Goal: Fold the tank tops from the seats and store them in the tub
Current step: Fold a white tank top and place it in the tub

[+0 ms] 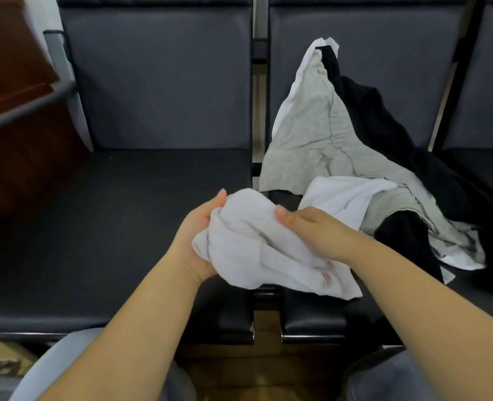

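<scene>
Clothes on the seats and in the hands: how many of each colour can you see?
White: 2, the white top in both hands and one in the pile
Grey: 1
Black: at least 1; the black cloth is too tangled to split
Total: at least 4

Waiting area: row of linked padded seats (pixel 164 198).

dark padded seats (pixel 141 215) in a row; the right seat (pixel 312 316) bears heaped grey, white, black tank tops (pixel 320 131).
</scene>
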Action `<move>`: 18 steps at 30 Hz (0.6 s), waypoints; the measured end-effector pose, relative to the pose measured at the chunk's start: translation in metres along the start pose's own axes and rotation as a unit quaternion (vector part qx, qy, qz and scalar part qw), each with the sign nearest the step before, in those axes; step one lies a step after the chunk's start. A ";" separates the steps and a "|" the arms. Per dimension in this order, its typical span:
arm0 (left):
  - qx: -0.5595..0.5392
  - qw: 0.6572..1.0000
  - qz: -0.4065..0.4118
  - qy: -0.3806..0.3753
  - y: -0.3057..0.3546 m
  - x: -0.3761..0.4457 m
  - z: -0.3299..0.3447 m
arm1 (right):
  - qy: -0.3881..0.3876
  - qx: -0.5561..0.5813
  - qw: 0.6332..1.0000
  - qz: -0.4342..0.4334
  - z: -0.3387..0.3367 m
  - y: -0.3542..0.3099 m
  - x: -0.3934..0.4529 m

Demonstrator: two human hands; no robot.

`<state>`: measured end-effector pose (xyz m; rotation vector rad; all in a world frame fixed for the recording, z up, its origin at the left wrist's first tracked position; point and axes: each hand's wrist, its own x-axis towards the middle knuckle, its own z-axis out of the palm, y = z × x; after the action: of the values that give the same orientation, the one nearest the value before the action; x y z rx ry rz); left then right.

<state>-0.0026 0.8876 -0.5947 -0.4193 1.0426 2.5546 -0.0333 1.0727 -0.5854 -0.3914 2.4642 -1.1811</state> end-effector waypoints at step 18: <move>0.271 0.958 -0.080 -0.047 -0.004 -0.033 -0.017 | -0.077 0.468 0.880 -0.015 -0.013 0.000 -0.013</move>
<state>0.0309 0.8713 -0.5960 -0.2167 1.5330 2.0119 -0.0271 1.0871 -0.5755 -0.2125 1.4882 -2.0565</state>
